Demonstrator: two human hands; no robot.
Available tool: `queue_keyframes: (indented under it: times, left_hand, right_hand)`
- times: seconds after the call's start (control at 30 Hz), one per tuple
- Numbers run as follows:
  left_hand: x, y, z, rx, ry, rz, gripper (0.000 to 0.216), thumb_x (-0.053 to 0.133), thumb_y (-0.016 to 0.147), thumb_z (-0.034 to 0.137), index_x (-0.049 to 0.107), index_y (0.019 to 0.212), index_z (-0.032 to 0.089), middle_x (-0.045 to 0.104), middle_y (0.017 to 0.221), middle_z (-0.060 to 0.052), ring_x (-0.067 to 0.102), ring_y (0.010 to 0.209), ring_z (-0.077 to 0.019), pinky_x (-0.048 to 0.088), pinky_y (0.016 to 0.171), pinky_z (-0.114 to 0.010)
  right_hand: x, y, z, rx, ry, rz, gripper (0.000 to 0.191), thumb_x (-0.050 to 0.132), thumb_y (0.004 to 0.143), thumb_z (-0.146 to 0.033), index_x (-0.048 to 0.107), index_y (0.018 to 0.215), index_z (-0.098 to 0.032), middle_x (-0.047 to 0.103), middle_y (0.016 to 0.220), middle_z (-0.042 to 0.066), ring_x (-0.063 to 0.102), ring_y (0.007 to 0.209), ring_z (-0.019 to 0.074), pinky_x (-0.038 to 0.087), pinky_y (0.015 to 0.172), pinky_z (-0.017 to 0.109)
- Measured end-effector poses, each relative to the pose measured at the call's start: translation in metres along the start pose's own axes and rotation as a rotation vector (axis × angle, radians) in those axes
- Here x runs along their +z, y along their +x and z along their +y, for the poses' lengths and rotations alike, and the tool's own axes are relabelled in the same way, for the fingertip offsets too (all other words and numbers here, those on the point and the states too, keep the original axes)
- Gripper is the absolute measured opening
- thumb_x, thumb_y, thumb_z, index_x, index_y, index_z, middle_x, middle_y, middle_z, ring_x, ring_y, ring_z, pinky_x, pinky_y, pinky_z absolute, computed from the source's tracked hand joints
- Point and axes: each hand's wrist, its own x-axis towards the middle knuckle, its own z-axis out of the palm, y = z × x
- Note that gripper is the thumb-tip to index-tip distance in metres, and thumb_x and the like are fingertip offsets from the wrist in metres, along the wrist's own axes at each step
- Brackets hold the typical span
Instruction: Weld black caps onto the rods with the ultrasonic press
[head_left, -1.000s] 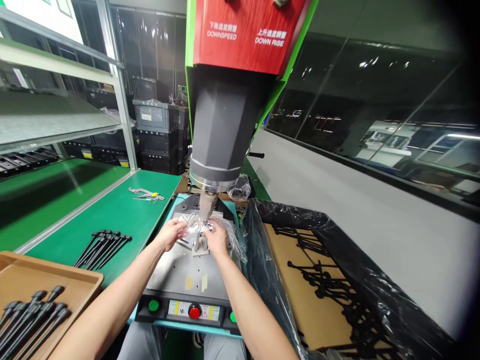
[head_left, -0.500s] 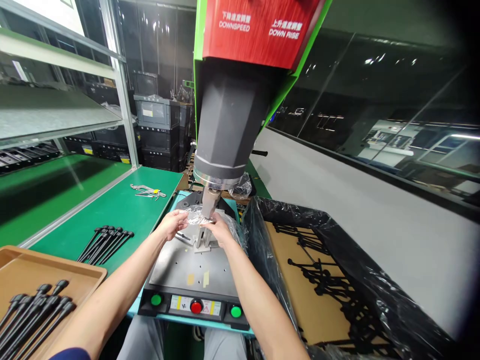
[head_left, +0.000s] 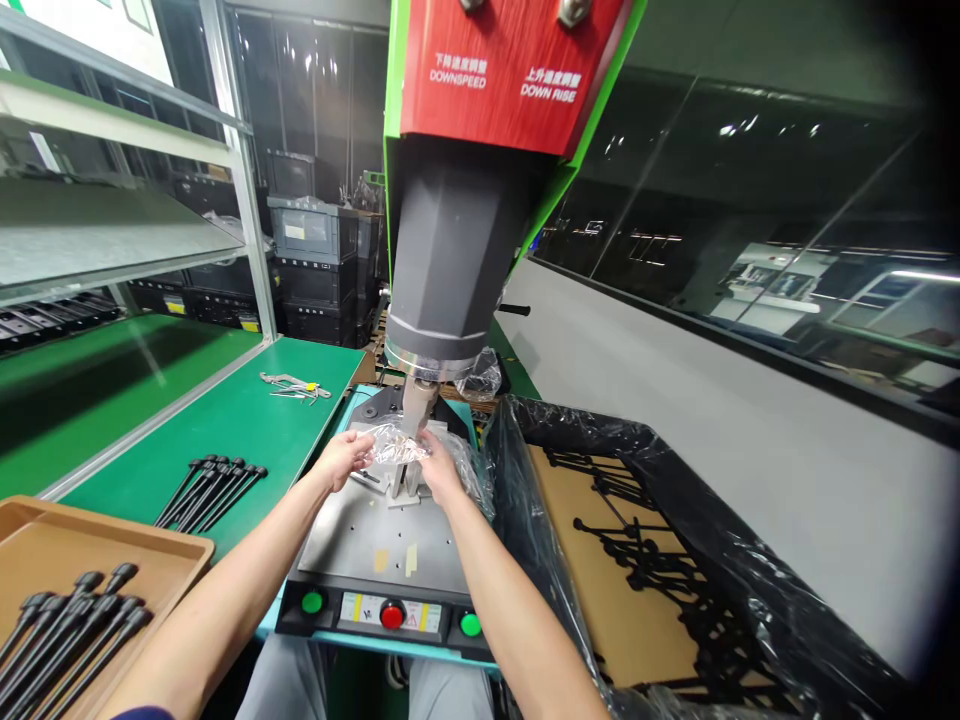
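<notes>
My left hand (head_left: 343,458) and my right hand (head_left: 437,468) both pinch a crumpled piece of clear plastic film (head_left: 391,446), holding it just in front of the metal horn tip (head_left: 415,402) of a press machine (head_left: 457,240). Under the film a small metal fixture (head_left: 401,482) stands on the machine's steel base plate (head_left: 375,535). What lies on the fixture is hidden by the film and my fingers.
Green, red and green buttons (head_left: 391,615) line the machine's front. Black rods (head_left: 214,488) lie on the green bench on the left, more in a brown tray (head_left: 67,575). A plastic-lined bin (head_left: 660,560) with black parts on cardboard stands on the right. Pliers (head_left: 292,385) lie further back.
Both hands stay at the fixture and keep their pinch on the film, shifting it only slightly. The camera has moved a little.
</notes>
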Motion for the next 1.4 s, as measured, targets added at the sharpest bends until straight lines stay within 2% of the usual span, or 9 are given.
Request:
queue_keyframes:
  times: [0.2, 0.37, 0.5, 0.67, 0.87, 1.07, 1.17, 1.23, 1.4]
  left_hand:
    - [-0.001, -0.011, -0.014, 0.018, 0.063, -0.002, 0.037, 0.085, 0.053, 0.033, 0.056, 0.064, 0.014, 0.052, 0.054, 0.004, 0.054, 0.05, -0.0091, 0.044, 0.052, -0.022]
    - [0.0, -0.016, -0.017, 0.021, 0.085, -0.002, 0.036, 0.083, 0.054, 0.034, 0.055, 0.064, 0.014, 0.051, 0.056, 0.005, 0.052, 0.05, -0.0079, 0.043, 0.052, -0.021]
    - [-0.001, -0.014, -0.017, 0.017, 0.089, 0.009, 0.037, 0.083, 0.053, 0.035, 0.055, 0.065, 0.014, 0.052, 0.057, 0.004, 0.052, 0.05, -0.008, 0.043, 0.052, -0.021]
    - [0.0, -0.014, -0.017, 0.001, 0.083, 0.032, 0.039, 0.083, 0.051, 0.036, 0.055, 0.066, 0.015, 0.05, 0.054, 0.006, 0.054, 0.051, -0.0093, 0.044, 0.053, -0.022]
    - [0.003, -0.014, -0.019, -0.002, 0.068, 0.023, 0.041, 0.083, 0.053, 0.04, 0.054, 0.067, 0.015, 0.05, 0.052, 0.006, 0.055, 0.051, -0.0096, 0.045, 0.054, -0.023]
    - [0.001, -0.014, -0.021, -0.007, 0.071, 0.013, 0.041, 0.083, 0.054, 0.041, 0.055, 0.069, 0.015, 0.051, 0.053, 0.004, 0.057, 0.053, -0.0108, 0.048, 0.057, -0.024]
    - [0.0, -0.016, -0.023, -0.009, 0.076, 0.017, 0.042, 0.083, 0.054, 0.041, 0.055, 0.07, 0.015, 0.054, 0.056, 0.003, 0.059, 0.055, -0.0116, 0.051, 0.061, -0.027]
    - [0.001, -0.017, -0.023, -0.005, 0.085, 0.023, 0.043, 0.082, 0.054, 0.043, 0.056, 0.071, 0.015, 0.056, 0.058, 0.002, 0.06, 0.056, -0.0124, 0.051, 0.062, -0.028]
    - [-0.007, -0.031, -0.012, 0.033, 0.161, 0.109, 0.05, 0.08, 0.056, 0.051, 0.061, 0.082, 0.013, 0.064, 0.074, -0.006, 0.063, 0.066, -0.017, 0.05, 0.065, -0.031]
  right_hand:
    - [-0.025, -0.012, 0.025, 0.127, 0.172, 0.127, 0.08, 0.069, 0.067, -0.048, 0.044, 0.14, -0.025, 0.056, 0.132, 0.01, 0.055, 0.116, 0.0258, 0.047, 0.092, 0.039]
    - [-0.042, -0.017, 0.04, 0.204, 0.304, 0.209, 0.074, 0.068, 0.065, -0.04, 0.047, 0.135, -0.029, 0.042, 0.146, 0.007, 0.048, 0.125, 0.0276, 0.05, 0.089, 0.041]
    - [-0.052, -0.014, 0.049, 0.252, 0.337, 0.264, 0.064, 0.065, 0.068, -0.037, 0.05, 0.131, -0.032, 0.043, 0.145, 0.005, 0.048, 0.125, 0.0268, 0.051, 0.088, 0.042]
    - [-0.054, -0.016, 0.059, 0.296, 0.38, 0.293, 0.051, 0.069, 0.064, -0.03, 0.06, 0.114, -0.028, 0.058, 0.125, 0.005, 0.053, 0.117, 0.0249, 0.053, 0.087, 0.04]
    - [-0.054, -0.026, 0.062, 0.283, 0.368, 0.309, 0.032, 0.072, 0.059, -0.03, 0.065, 0.089, -0.022, 0.064, 0.104, 0.006, 0.06, 0.098, 0.0226, 0.055, 0.079, 0.035]
    - [-0.063, -0.039, 0.057, 0.295, 0.235, 0.273, 0.03, 0.074, 0.055, -0.031, 0.068, 0.082, -0.017, 0.065, 0.078, 0.004, 0.057, 0.068, 0.0157, 0.046, 0.055, 0.024]
    - [-0.063, -0.058, 0.054, 0.343, 0.149, 0.199, 0.032, 0.072, 0.056, -0.032, 0.07, 0.083, -0.014, 0.051, 0.052, -0.004, 0.042, 0.046, 0.01, 0.028, 0.041, 0.02]
    - [-0.061, -0.075, 0.051, 0.372, 0.108, 0.136, 0.034, 0.071, 0.057, -0.033, 0.07, 0.084, -0.012, 0.044, 0.047, -0.007, 0.034, 0.041, 0.0079, 0.021, 0.039, 0.02]
    - [-0.064, -0.132, 0.037, 0.369, 0.038, 0.016, 0.033, 0.068, 0.064, -0.038, 0.069, 0.086, -0.013, 0.046, 0.051, -0.006, 0.032, 0.042, 0.0075, 0.021, 0.041, 0.02]
